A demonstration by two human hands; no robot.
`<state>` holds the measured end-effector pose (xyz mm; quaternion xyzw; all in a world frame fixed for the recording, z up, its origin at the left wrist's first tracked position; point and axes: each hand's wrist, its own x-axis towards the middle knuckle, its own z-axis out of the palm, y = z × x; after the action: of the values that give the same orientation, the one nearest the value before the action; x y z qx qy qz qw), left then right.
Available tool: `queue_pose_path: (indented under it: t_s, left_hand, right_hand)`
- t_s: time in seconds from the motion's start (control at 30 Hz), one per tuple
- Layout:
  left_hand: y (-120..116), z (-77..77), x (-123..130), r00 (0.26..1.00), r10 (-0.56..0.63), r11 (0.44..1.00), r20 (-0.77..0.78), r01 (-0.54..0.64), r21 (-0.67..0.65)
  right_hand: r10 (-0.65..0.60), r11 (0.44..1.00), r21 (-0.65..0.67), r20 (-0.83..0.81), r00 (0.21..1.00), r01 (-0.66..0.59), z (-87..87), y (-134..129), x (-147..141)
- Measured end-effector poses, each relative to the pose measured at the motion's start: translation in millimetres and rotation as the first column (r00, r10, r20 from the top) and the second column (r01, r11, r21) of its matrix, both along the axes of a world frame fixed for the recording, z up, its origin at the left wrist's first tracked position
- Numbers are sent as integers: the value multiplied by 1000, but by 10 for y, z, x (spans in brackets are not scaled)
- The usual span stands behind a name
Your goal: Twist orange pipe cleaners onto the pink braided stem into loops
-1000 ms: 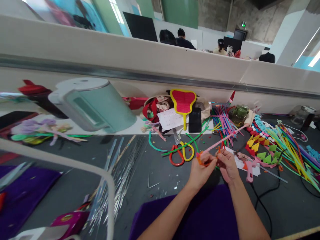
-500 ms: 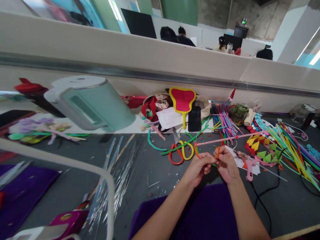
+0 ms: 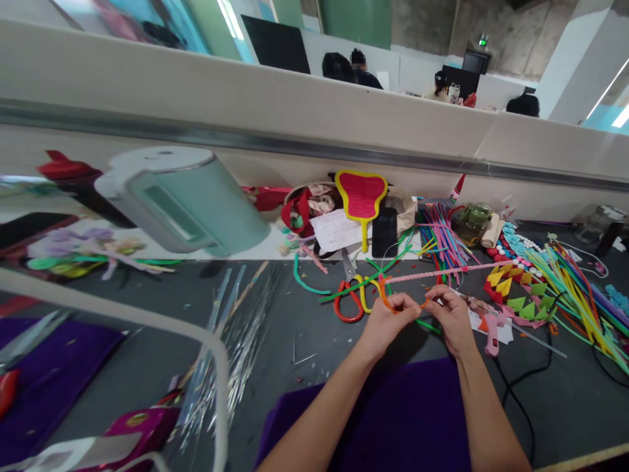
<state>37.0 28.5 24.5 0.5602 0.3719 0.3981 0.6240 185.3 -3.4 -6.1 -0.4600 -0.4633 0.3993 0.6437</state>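
Both my hands are closed in a pinch on an orange pipe cleaner (image 3: 384,298), low over the desk. My left hand (image 3: 389,326) grips it near a bend that rises above the thumb. A short orange stretch spans the gap to the fingertips of my right hand (image 3: 453,321). From the top of the orange bend, a pink twisted strand (image 3: 442,273) runs off to the right. A green stem (image 3: 428,326) shows below the fingers; I cannot tell whether it is joined. Scissors (image 3: 339,307) with red and yellow handles lie just left, a green pipe cleaner across them.
A pink glue gun (image 3: 493,337) with a black cord lies right of my hands. Bundles of pipe cleaners (image 3: 565,275) spread at the right. Behind stand a red-and-yellow fan shape (image 3: 362,196), a phone (image 3: 384,235) and a mint kettle (image 3: 221,203). Silvery strips (image 3: 246,341) lie left.
My hands have drawn slightly apart, the right one moving right, and the orange length between them now shows. The pink strand has shifted a little left. The view has moved slightly.
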Motion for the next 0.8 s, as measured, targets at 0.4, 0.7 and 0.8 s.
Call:
queue_pose_path:
  t_s: [0.4,0.7,0.8]
  left_hand:
    - [18,-66,11,996,51,993,-72,-43,111]
    - [60,-96,-65,900,-184,816,394,364,-449]
    - [49,-92,-60,862,-204,770,464,434,-468]
  right_hand:
    - [65,958,-256,-259,964,-133,-49,4,16]
    - [244,956,-73,-333,911,-283,64,-97,26]
    - [244,966,-7,-316,917,-260,66,-95,-15]
